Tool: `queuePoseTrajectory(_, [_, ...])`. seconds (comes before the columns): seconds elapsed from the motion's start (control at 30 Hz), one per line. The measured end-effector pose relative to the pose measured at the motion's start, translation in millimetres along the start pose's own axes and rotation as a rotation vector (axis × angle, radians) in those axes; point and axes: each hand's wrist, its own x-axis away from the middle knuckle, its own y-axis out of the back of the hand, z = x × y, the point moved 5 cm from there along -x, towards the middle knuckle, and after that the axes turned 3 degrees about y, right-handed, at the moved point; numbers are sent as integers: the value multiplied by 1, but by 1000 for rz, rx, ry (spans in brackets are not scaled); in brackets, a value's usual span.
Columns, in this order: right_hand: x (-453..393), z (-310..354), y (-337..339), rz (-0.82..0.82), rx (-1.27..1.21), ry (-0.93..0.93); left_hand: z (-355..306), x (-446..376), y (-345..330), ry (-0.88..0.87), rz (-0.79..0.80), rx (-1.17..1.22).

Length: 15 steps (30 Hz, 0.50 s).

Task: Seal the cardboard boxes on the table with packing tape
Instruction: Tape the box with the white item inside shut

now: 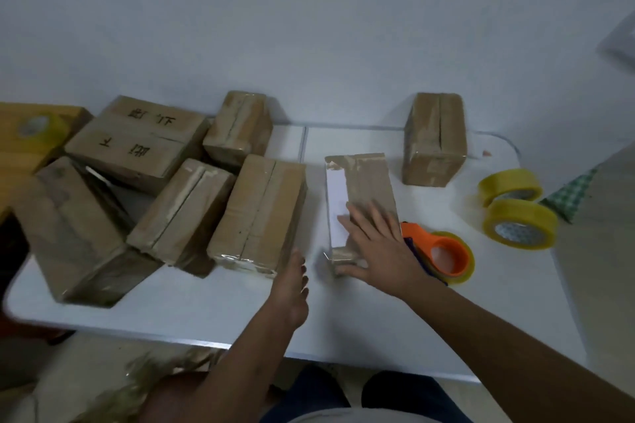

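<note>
Right hand (374, 247) fingers (360, 216) are splayed flat on top of the centre box (360, 203), thumb hooked over its near end; nothing is gripped, the box is just pinned, likely to press tape down or steady it. Left hand (292, 288) is held edge-on just left of that box, fingers loosely extended, empty, tips near the table (206, 306); contact with the box cannot be confirmed. A white label is seen on the box's left side, tape already laid across its far end. The orange tape dispenser (443, 256) is parked just right of the right hand, presumably kept in reach for the next strip. Two spare yellow tape rolls (515, 206) are set further right. One taped box (434, 139) stands apart, upper right of centre; five more boxes (256, 213) are clustered at centre left, seams apparently taped, probably the done pile. Another roll (37, 129) is seen at far left.
</note>
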Motion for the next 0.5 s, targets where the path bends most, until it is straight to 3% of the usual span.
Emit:
queuePoseTrajectory(0.17, [-11,1,-17,52,226,-27,10,-5,7,-4,151,126])
queuePoseTrajectory(0.5, [2,4,-22,20,221,-1,9,-14,9,35,274,129])
